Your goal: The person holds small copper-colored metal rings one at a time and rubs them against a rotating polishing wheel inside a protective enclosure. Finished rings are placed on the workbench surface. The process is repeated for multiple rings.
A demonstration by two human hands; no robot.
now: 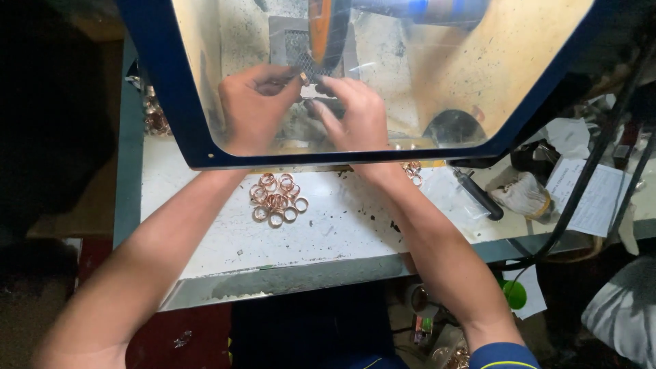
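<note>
A head-down view of a white counter [205, 225] with a blue-framed clear shield [184, 130] tilted over it, likely to catch dust. Behind the shield an orange polishing wheel [326, 31] hangs on a spindle. Both forearms reach under the shield – the left hand [254, 102] and right hand [352, 113] meet just below the wheel, fingertips pinched narrowly together on a small ring [304, 78], too tiny to see clearly. Near the wrists on the counter lies a cluster of copper-coloured rings [277, 199] – within easy reach.
</note>
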